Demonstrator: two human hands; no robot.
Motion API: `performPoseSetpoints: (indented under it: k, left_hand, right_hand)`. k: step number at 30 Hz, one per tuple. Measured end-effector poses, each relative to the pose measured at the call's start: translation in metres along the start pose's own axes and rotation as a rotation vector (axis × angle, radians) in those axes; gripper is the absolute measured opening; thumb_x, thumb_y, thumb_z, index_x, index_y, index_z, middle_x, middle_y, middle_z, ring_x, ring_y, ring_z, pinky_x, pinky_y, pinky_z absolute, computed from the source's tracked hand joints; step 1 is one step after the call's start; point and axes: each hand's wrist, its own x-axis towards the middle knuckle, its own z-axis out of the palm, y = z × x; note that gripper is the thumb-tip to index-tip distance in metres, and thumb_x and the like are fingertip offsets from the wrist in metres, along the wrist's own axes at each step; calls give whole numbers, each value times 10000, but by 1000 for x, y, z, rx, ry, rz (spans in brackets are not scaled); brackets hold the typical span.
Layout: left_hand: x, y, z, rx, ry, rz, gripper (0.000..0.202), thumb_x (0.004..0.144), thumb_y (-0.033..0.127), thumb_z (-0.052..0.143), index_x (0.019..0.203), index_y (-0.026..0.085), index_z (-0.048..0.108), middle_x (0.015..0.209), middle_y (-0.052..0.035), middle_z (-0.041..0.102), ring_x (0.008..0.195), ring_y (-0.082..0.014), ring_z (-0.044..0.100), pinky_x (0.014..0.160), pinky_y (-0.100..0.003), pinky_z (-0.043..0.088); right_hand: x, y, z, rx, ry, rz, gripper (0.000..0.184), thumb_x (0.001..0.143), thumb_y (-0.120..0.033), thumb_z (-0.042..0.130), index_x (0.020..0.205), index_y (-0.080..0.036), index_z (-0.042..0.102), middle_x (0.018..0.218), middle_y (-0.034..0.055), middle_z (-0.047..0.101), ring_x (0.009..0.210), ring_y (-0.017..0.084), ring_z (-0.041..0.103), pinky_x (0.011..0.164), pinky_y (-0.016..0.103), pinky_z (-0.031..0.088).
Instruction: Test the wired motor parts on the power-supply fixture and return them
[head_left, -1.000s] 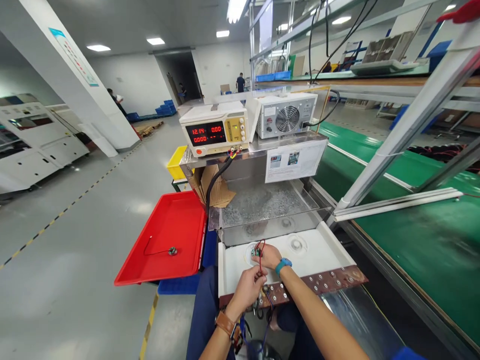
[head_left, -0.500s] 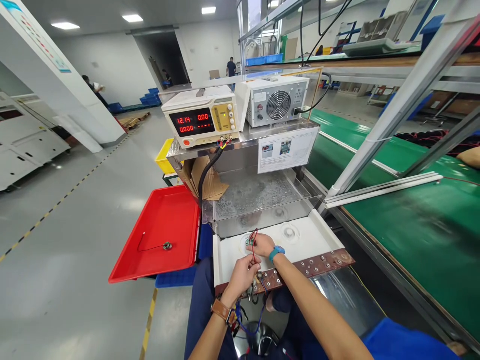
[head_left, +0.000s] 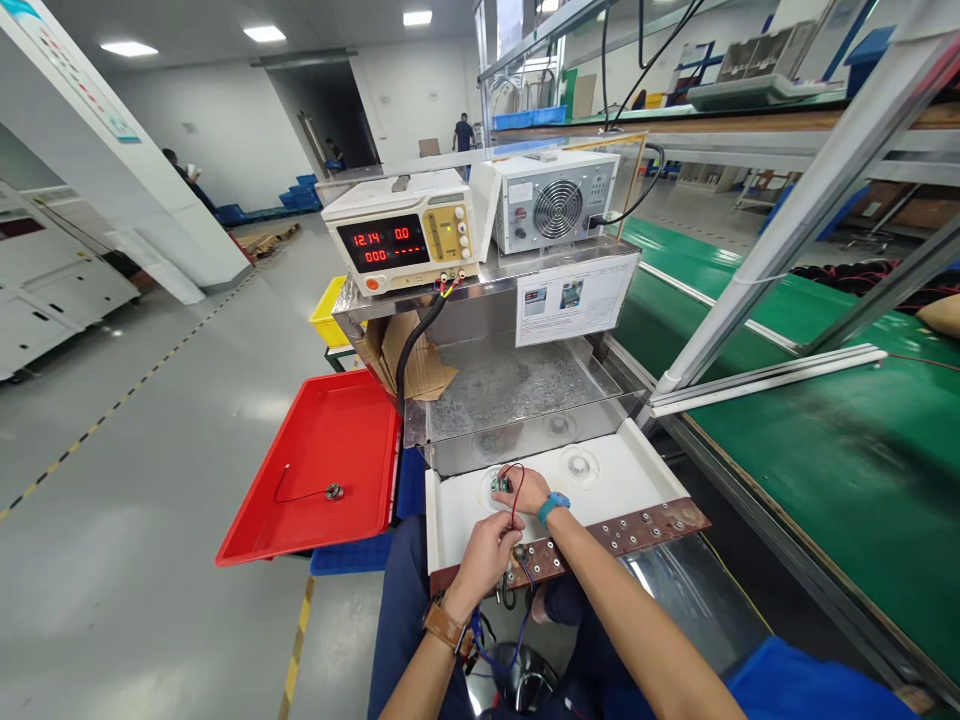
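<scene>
Over the left part of the white tray [head_left: 541, 482], my right hand [head_left: 527, 490] pinches a small green circuit board [head_left: 498, 484]. A thin red wire [head_left: 523, 478] loops up from the board and down to my left hand [head_left: 491, 550], whose fingers are closed on it. That hand sits just above the brown strip with metal eyelets [head_left: 622, 533] along the tray's front edge. Blue and black leads hang below the strip, close to my left hand. The wire's end is hidden by my fingers.
To the left, a red tray [head_left: 330, 420] holds another small circuit board [head_left: 334, 491] with a wire. A power supply [head_left: 405, 235] with red digits stands on the metal shelf ahead, beside a grey unit with a fan [head_left: 557, 205]. A slanted metal post [head_left: 780, 200] rises at right.
The red wire's loop has widened and leans further right. My left hand has shifted very slightly; the right hand keeps its place. Some digits on the power supply display differ.
</scene>
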Motion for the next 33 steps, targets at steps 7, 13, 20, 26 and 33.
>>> performPoseSetpoints:
  k: [7, 13, 20, 26, 33]
  left_hand:
    - [-2, 2, 0, 37, 5, 1, 126, 834, 223, 521, 805, 207, 643, 777, -25, 679, 740, -187, 590, 733, -276, 427]
    - [-5, 2, 1, 64, 2, -11, 107, 843, 199, 511, 845, 218, 616, 790, -20, 685, 747, -186, 610, 718, -261, 421]
    - [-10, 2, 7, 146, 35, -40, 164, 865, 180, 473, 921, 220, 621, 915, -57, 710, 843, -218, 630, 774, -302, 418]
    - [-10, 2, 11, 192, 54, -68, 174, 862, 156, 467, 928, 210, 619, 933, -69, 713, 873, -227, 637, 794, -314, 423]
    - [-10, 5, 10, 221, 42, -83, 183, 863, 137, 455, 916, 213, 612, 912, -43, 706, 847, -202, 631, 777, -292, 420]
  right_hand:
    - [0, -1, -1, -6, -16, 4, 344, 818, -438, 654, 1102, -243, 650, 1012, 33, 725, 906, 193, 659, 759, 260, 420]
    - [0, 0, -2, -7, -19, 5, 366, 816, -435, 664, 1103, -207, 652, 985, 48, 728, 910, 208, 655, 747, 258, 408]
    - [-1, -1, -3, 1, -4, -8, 356, 811, -422, 652, 1112, -232, 647, 1018, 38, 723, 925, 195, 652, 762, 252, 413]
    - [0, 1, -1, 13, -11, -8, 350, 815, -426, 653, 1110, -238, 650, 1021, 35, 726, 919, 192, 655, 768, 254, 417]
    - [-1, 1, 0, 26, 5, -12, 347, 808, -434, 661, 1092, -234, 658, 1021, 41, 728, 925, 203, 660, 762, 260, 416]
